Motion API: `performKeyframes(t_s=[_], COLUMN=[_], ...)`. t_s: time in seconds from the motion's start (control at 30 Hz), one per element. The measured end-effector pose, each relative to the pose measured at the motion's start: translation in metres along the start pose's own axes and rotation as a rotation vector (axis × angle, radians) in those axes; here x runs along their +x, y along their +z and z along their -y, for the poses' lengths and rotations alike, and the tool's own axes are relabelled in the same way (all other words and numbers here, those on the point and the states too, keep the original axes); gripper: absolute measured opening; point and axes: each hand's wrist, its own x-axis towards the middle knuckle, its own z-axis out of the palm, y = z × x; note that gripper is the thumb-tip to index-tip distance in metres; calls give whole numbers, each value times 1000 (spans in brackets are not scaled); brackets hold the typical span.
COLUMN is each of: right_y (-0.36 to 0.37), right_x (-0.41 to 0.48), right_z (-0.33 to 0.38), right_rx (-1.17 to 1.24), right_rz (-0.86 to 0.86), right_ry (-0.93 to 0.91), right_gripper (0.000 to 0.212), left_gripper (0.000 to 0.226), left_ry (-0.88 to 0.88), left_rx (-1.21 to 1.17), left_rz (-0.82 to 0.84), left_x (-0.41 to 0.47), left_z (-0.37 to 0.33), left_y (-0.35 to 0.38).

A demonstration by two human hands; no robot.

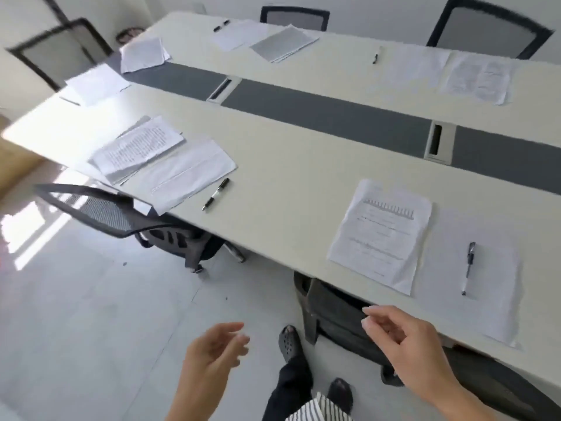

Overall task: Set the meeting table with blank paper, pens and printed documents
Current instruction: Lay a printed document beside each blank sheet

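On the table (288, 192), printed document (381, 235) left of blank paper (494, 302), pen (469, 267) atop that paper.

We are looking at an office meeting room: a long white rectangular table (288, 183) with a dark grey strip (334, 117) and rectangular cable openings (436, 144) down its middle is standing on pale floor tiles (91, 314). Black mesh-backed swivel chairs (103, 209) are sitting around it, and printed white sheets (382, 235) and black-capped pens (470, 259) are lying at the places.

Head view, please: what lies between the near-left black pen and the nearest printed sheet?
Only bare cream tabletop separates the black pen from the white printed sheet, in head view.
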Motion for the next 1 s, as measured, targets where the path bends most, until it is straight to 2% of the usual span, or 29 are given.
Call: performKeyframes(t_s=[0.1, 0.23, 0.37, 0.57, 0.73, 1.0], right_y=[34, 91, 155, 272, 334, 399], right_x=[-2, -7, -8, -10, -12, 47], right_z=[18, 53, 83, 141, 184, 229], right_rx=[56, 82, 34, 1, 25, 15], right_rz=[117, 252, 313, 332, 320, 277], right_ry=[-13, -55, -100, -114, -139, -129], right_gripper=[15, 15, 16, 17, 17, 17], left_gripper=[9, 12, 11, 9, 13, 9], left_ry=[-81, -98, -103, -91, -89, -71], left_rx=[-93, -160, -240, -273, -259, -265], left_rz=[-103, -246, -348, -403, -404, -322], left_x=[-38, -63, -60, -35, -9, 80], left_z=[21, 42, 66, 89, 93, 78], left_y=[-38, -93, -153, -285, -369, -421])
